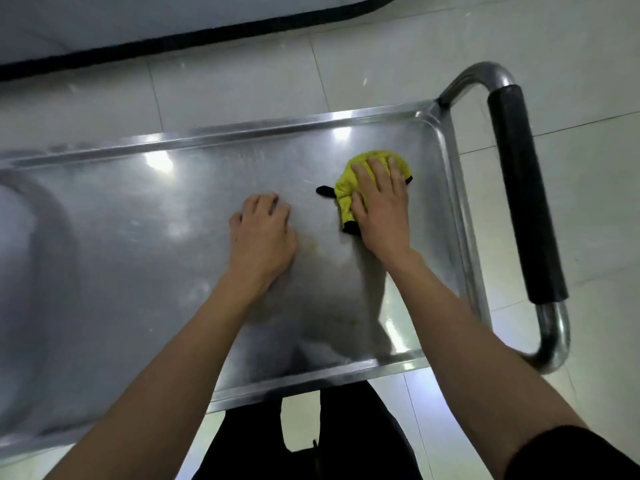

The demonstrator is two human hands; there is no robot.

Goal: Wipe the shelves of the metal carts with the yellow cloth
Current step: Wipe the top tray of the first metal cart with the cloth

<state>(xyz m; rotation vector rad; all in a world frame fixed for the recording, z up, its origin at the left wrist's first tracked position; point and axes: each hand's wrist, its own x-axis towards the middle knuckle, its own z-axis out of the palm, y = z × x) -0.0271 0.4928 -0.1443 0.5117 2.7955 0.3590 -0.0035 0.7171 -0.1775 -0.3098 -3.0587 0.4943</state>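
The metal cart's top shelf (156, 237) is a shiny steel tray with a raised rim, filling the middle of the head view. A bunched yellow cloth (349, 183) with black trim lies on the shelf near its right end. My right hand (379, 206) presses flat on the cloth with fingers spread and straight. My left hand (261, 233) rests on the bare steel to the left of the cloth, fingers bent at the knuckles, holding nothing.
The cart's handle (519, 188), a bent steel tube with a black foam grip, sticks out at the right end. White tiled floor (242, 81) surrounds the cart. A pale mat with a dark border (138, 26) lies beyond it. My dark trousers (346, 431) show below the near rim.
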